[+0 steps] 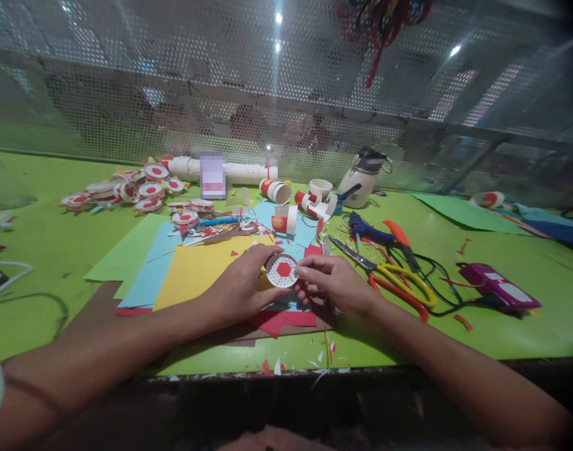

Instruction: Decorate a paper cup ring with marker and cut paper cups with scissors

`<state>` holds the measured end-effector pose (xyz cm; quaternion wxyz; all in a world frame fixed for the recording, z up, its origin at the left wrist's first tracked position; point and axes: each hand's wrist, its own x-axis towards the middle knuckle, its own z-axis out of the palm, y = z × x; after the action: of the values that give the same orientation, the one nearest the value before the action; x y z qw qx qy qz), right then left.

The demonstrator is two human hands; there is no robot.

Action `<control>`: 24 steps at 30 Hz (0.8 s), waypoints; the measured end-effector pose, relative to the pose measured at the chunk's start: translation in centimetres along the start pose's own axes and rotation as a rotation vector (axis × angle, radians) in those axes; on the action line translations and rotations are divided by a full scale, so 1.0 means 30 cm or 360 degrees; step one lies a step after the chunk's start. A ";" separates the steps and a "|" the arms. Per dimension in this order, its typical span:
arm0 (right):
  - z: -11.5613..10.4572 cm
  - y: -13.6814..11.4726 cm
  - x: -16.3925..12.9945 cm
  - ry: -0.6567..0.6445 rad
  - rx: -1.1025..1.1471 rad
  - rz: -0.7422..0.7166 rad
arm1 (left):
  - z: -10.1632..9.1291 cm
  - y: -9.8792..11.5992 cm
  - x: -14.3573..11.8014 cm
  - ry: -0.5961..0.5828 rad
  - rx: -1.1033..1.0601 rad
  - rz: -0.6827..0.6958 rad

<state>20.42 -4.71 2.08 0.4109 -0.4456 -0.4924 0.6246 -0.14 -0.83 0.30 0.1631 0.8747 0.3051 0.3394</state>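
A small round paper-cup piece [283, 270], white with dark specks and a red hexagon in its middle, is held above the coloured sheets. My left hand [242, 279] is closed on its left rim, thumb below and fingers above. At its right edge, my right hand [333, 282] has thumb and fingertips pinched on the rim; part of those fingers is hidden. Beneath lie yellow paper [197, 266] and blue and red sheets. Just right of my right hand rest scissors [402, 285] with yellow and orange handles.
Finished-looking red-and-white discs [150, 190] are piled at the back left. Stacked white cups [239, 173] lie along the mesh wall. Cut cups [284, 220], paper scraps, a glue gun [371, 228], a purple device [500, 286] with cables and a pale jug [360, 178] stand around.
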 end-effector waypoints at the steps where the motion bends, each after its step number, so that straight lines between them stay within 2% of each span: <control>1: 0.001 -0.002 -0.001 0.0000 -0.0010 -0.0007 | 0.000 0.000 -0.001 0.0005 -0.0001 -0.0012; 10: 0.004 -0.010 -0.005 0.0017 -0.0054 -0.0067 | -0.004 0.020 0.003 0.0090 -0.0063 -0.0079; 24: 0.031 -0.003 -0.012 0.0029 -0.0074 -0.0110 | -0.004 0.017 0.007 0.0053 -0.0158 -0.0120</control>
<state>19.62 -5.28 2.33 0.4262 -0.4434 -0.5183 0.5943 0.10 -1.09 0.74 0.2140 0.8477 0.3233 0.3621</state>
